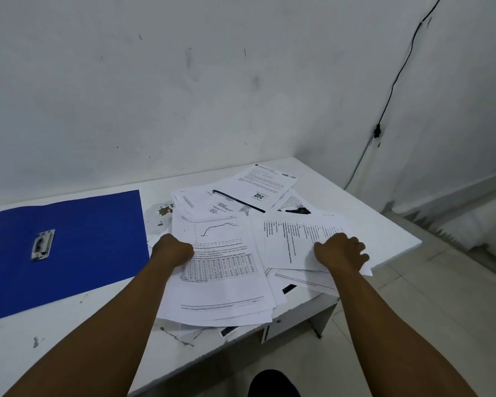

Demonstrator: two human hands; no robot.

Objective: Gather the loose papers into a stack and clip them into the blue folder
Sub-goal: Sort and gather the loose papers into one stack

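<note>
Papers (pixel 226 262) scattered, left hand (pixel 173 250) and right hand (pixel 341 253) curled on them, one blue folder (pixel 98 239).

I see a white table (pixel 355 202) in the room corner, its top chipped and stained near the back edge. A black cable (pixel 395 78) runs down the scuffed white wall (pixel 184 81) to a small clip, then drops behind the table. Pale tiled floor (pixel 441 296) on the right.
</note>
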